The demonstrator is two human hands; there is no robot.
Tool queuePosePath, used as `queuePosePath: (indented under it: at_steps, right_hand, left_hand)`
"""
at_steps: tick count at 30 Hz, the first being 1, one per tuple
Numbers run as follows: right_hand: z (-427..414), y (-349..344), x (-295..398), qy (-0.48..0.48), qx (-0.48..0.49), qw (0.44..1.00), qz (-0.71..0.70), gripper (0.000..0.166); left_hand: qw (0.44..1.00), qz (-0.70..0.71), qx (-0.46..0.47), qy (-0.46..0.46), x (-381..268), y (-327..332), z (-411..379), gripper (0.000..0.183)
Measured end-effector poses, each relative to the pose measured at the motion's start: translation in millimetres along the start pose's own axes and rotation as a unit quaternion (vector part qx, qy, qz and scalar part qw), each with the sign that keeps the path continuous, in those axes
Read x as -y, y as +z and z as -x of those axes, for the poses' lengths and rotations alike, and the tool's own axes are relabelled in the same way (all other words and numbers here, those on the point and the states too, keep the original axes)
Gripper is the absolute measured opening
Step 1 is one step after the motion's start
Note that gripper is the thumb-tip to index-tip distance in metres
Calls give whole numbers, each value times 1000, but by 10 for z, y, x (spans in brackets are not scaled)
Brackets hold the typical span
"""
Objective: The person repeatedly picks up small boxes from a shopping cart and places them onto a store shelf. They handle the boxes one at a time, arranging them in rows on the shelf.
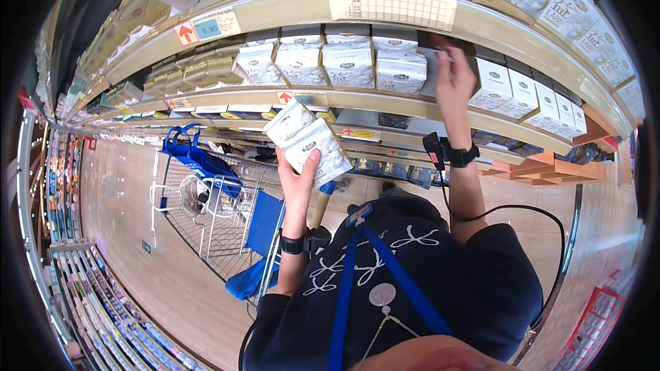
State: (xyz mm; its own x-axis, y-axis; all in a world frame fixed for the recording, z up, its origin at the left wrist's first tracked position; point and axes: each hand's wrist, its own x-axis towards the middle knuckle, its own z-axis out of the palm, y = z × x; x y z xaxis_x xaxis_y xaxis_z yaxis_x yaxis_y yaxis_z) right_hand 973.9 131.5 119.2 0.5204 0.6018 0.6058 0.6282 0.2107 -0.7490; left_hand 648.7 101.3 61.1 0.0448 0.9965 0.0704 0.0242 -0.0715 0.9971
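Note:
My left hand [299, 178] grips two white printed packs [318, 152], thumb across the front one, held in front of the shelf. Up at the shelf, my right hand [455, 74] reaches into a gap in the row. Its fingertips are blurred and partly in shadow, and nothing shows in its grasp. Left of the gap stand several similar white packs [348, 64], with others behind them. To the right of my right hand is a row of white boxes [492, 85] with dark tops.
A wire shopping cart [221, 232] with a blue bag [198, 157] stands to the left. The upper shelf edge [299, 5] runs above my right hand; dark packs [392, 170] sit on the lowest shelf. A black cable [521, 207] trails from my right wrist.

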Motion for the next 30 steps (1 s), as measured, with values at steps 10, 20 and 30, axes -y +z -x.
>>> queuePosePath:
  at_steps: [10, 20, 30]
  right_hand:
    - [857, 200, 1034, -117, 337, 929, -102, 87]
    - [921, 123, 1100, -12, 301, 949, -98, 106]
    - [640, 149, 531, 154, 391, 791, -445, 102]
  left_hand:
    - [999, 2, 23, 42, -365, 252, 33, 47]
    - [968, -154, 72, 184, -569, 200, 91, 44]
    - [985, -69, 86, 129, -529, 205, -39, 52]
